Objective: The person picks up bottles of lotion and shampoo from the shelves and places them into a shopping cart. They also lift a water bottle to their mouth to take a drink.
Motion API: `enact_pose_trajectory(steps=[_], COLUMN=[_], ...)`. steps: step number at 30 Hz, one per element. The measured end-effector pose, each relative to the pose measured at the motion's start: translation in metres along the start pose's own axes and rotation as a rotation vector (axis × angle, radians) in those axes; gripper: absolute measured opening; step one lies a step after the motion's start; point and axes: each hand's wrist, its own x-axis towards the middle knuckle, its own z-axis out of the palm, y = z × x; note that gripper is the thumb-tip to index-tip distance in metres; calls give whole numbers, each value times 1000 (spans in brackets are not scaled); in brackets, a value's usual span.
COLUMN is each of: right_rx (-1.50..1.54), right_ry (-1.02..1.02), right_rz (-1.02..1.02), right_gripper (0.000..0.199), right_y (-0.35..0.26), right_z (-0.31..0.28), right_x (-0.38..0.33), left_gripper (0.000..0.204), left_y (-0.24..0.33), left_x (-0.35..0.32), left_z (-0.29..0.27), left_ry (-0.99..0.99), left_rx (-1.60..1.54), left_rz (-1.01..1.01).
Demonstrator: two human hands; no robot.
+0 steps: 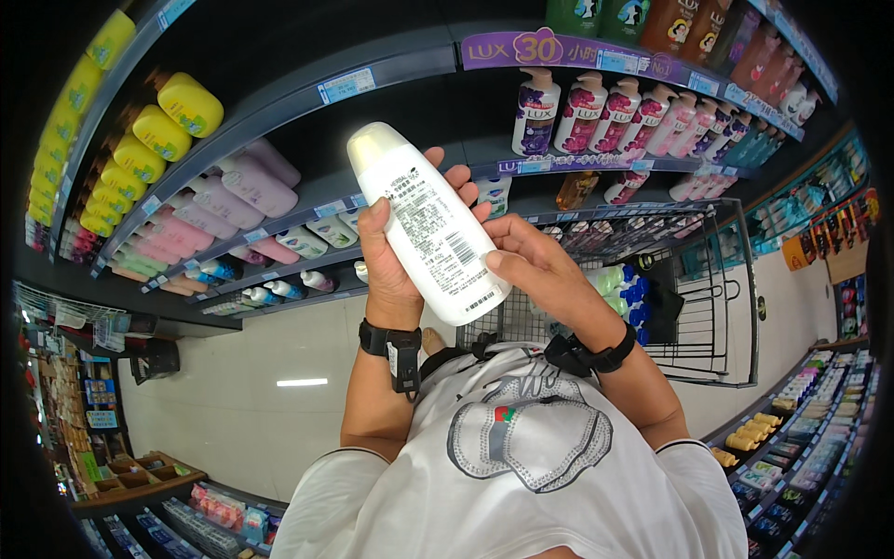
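A white plastic bottle [436,238] with a pale yellow cap is tilted in front of my chest, cap pointing up and left. Its back label, with small dark print and a barcode, faces up. My left hand [394,265] is wrapped round the bottle's left side, thumb on the front and fingertips showing past the far edge. At the lower right of the bottle, my right hand [549,272] grips its edge, the thumb on the label near the barcode and the other fingers bent at the side. Both wrists wear black straps.
Shelves [410,70] of bottles curve across the front. Yellow bottles [163,130] and lilac bottles [256,186] stand at left, pump bottles [582,112] at right. A wire shopping cart [731,321] holding green-and-blue bottles [619,289] is close on my right. More shelving [819,438] is at lower right.
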Motion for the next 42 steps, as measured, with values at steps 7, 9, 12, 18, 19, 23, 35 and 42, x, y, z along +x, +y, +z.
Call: enact_pose_trajectory(steps=[7, 9, 12, 18, 19, 23, 35, 42], right_rx=[-78, -80, -80, -91, -93, -117, -118, -138], right_ry=[33, 38, 50, 73, 75, 86, 190, 168], right_rz=[0, 4, 3, 19, 35, 51, 277, 345], right_gripper=[30, 31, 31, 29, 29, 28, 19, 17], right_y=[2, 4, 6, 12, 12, 19, 41, 60], right_z=[9, 12, 19, 24, 26, 31, 43, 42], right_x=[1, 4, 7, 13, 14, 20, 27, 26], left_gripper=[92, 92, 92, 92, 92, 91, 71, 69], left_y=[3, 5, 7, 9, 10, 11, 10, 7], left_x=[-9, -11, -15, -20, -20, -22, -29, -41], left_z=[-2, -3, -6, -11, -14, -29, -67, -78], left_ry=[-36, -37, -36, -8, -3, -38, 27, 97], left_rx=[-33, -27, -18, -57, -62, -125, -213, -176], left_rz=[4, -3, 3, -14, -11, -25, -122, -134])
